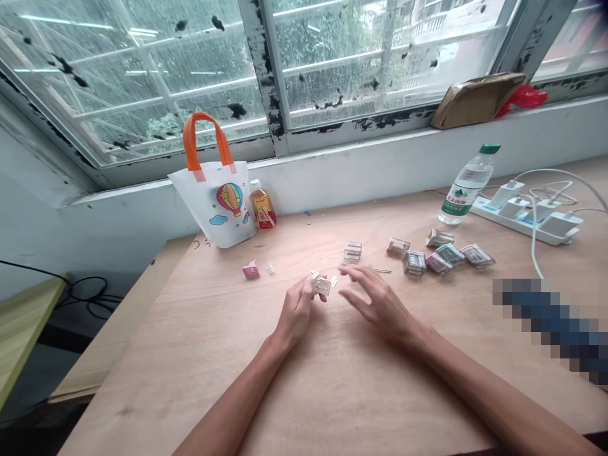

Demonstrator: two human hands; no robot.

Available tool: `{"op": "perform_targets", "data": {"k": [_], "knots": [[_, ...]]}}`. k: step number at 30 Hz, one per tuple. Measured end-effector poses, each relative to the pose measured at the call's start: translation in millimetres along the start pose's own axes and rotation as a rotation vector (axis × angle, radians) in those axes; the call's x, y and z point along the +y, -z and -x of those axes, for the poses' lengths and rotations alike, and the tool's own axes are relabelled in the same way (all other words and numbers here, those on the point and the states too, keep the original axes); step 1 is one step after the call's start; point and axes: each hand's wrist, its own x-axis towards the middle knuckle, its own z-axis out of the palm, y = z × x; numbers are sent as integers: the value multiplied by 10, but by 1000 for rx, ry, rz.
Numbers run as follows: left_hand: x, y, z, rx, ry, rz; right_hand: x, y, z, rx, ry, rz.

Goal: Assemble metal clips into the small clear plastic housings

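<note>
My left hand (297, 308) is closed around a small clear plastic pencil sharpener (322, 286), held just above the table. A small light flat piece (334, 281) lies to the right of it. My right hand (377, 301) is over the table with thumb and fingers apart and nothing between them. By its fingertips lies a thin metal rod, like a slim screwdriver (382, 271), partly hidden behind the hand. Another clear sharpener (352, 251) stands just beyond. Several more clear and tinted sharpeners (415, 263) are grouped to the right.
A pink piece (251, 270) and a small clear piece (270, 268) lie left. Behind stand a white bag (209, 202) with orange handles and a drink bottle (263, 206). Back right are a water bottle (468, 183) and a power strip (520, 218) with chargers and cables.
</note>
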Motion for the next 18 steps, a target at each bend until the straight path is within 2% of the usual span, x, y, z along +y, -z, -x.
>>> {"op": "perform_targets", "data": {"k": [3, 5, 9, 14, 18], "knots": [[14, -91, 27, -36, -11, -4, -128, 3, -8, -57, 153, 11], [6, -131, 40, -41, -13, -26, -164, 3, -5, -18, 159, 13], [-4, -145, 55, -48, -58, -53, -157, 25, 4, 46, -22, -164], [46, -131, 54, -47, -21, -61, -185, 49, -1, -64, -251, -343], [62, -133, 52, -79, -25, -64, -213, -12, 2, -112, -407, -494]]}}
